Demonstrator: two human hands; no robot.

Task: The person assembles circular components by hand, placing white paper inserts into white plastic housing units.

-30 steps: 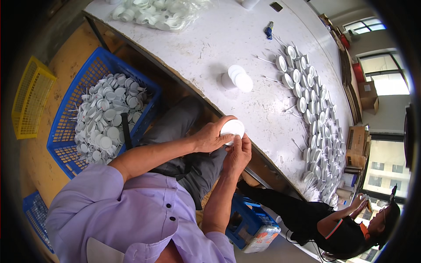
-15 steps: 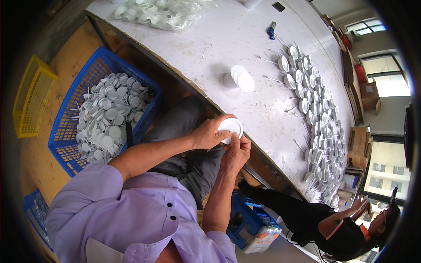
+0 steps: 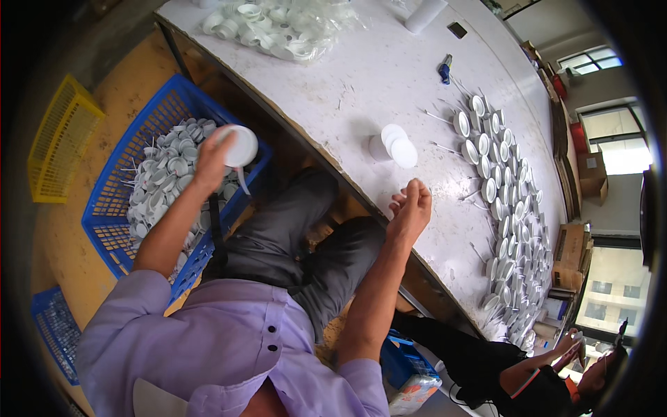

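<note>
My left hand (image 3: 212, 161), slightly blurred, grips a white round plastic cup (image 3: 243, 144) at its rim, with a white wire lead hanging from it. Below the hand stands a blue basket (image 3: 111, 229) heaped with similar white round pieces (image 3: 165, 182). Over the table's near edge is my right hand (image 3: 411, 212), fingers bent and slightly apart, with nothing visible in them. Just beyond its fingertips, a stack of white discs (image 3: 403, 153) lies tipped over on the white table (image 3: 313, 97).
Many white cups with wire leads (image 3: 504, 187) stand in rows on the right. A clear bag of white rings (image 3: 278, 31), a blue-handled tool (image 3: 445, 68) and a white roll (image 3: 425, 15) lie farther back. A yellow basket (image 3: 59, 142) stands far left; a person in black (image 3: 486, 361) sits lower right.
My hands have parted. The left has carried the white cup from the table edge leftward over the blue basket; the right has let go of it and moved toward the discs.
</note>
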